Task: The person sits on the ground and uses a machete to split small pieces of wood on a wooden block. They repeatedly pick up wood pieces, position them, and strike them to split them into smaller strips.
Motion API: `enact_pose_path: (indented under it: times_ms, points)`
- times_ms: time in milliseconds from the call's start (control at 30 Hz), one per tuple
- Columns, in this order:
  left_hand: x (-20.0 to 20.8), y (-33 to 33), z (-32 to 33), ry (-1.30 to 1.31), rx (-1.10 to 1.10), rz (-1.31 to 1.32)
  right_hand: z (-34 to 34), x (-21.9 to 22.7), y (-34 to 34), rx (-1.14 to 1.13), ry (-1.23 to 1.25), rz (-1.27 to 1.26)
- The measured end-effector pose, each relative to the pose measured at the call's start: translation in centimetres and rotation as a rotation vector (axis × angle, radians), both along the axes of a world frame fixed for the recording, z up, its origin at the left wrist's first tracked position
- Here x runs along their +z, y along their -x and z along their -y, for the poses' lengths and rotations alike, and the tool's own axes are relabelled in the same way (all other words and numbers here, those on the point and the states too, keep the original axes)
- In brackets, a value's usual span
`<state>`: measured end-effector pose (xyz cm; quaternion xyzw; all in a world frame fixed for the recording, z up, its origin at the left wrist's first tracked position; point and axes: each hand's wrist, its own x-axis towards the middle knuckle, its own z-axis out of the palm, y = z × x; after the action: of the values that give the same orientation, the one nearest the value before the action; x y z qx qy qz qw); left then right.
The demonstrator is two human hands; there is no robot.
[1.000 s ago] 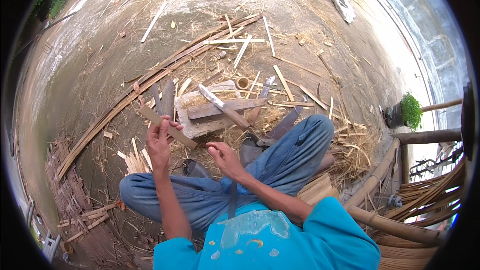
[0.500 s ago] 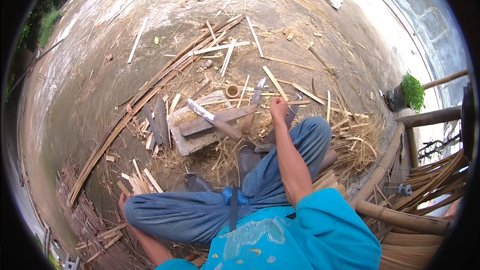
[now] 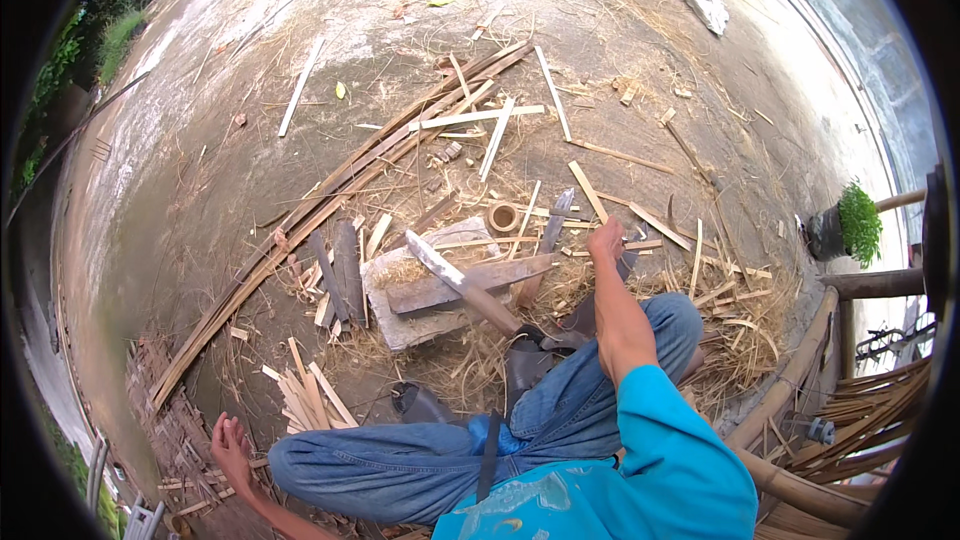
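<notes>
My right hand point(image 3: 605, 239) is closed around the lower end of a pale bamboo strip point(image 3: 588, 190), beyond my raised right knee. Low on the left, my left hand point(image 3: 232, 448) is open beside my left knee, fingers slightly curled and nothing visible in it. Near that knee, several cut bamboo pieces point(image 3: 308, 390) lie fanned on the ground. A knife-like tool point(image 3: 436, 258) with a whitish blade and brown handle slants across a wooden board point(image 3: 425, 292), which rests on a stone block point(image 3: 405, 333). Its handle end reaches my dark footwear point(image 3: 527, 365).
A bamboo ring point(image 3: 503, 216) sits behind the block. Long dark bamboo lengths point(image 3: 330, 190) run diagonally on the left. Shavings point(image 3: 745, 345) are heaped by my right knee. A potted plant point(image 3: 828, 230) and a bamboo rail point(image 3: 790, 370) stand on the right.
My left hand has moved outward from beside my knee and its fingers have opened. My right hand stays at the strip. The whole view has shifted, so things appear lower and farther right.
</notes>
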<state>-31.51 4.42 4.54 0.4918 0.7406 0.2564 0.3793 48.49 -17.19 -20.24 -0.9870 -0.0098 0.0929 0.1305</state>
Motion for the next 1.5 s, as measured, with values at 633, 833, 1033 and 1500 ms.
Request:
enact_pose_path:
  times_ms: [633,833,1033,1500]
  points:
    - [-1.0,-28.8,1.1,0.045,-0.93,-0.082,-3.4,3.9,-0.8,-0.151,-1.13,-0.321]
    - [-0.1,-30.3,2.4,-0.088,-0.928,-0.031,-5.7,19.4,10.5,0.127,-1.546,-0.79]
    - [-0.6,-32.0,3.2,0.03,-0.712,0.397,-5.0,22.2,24.9,0.479,-1.079,-0.968]
    - [-2.0,-30.0,2.2,0.055,-0.438,0.87,-2.8,18.7,31.3,1.077,-0.599,-0.143]
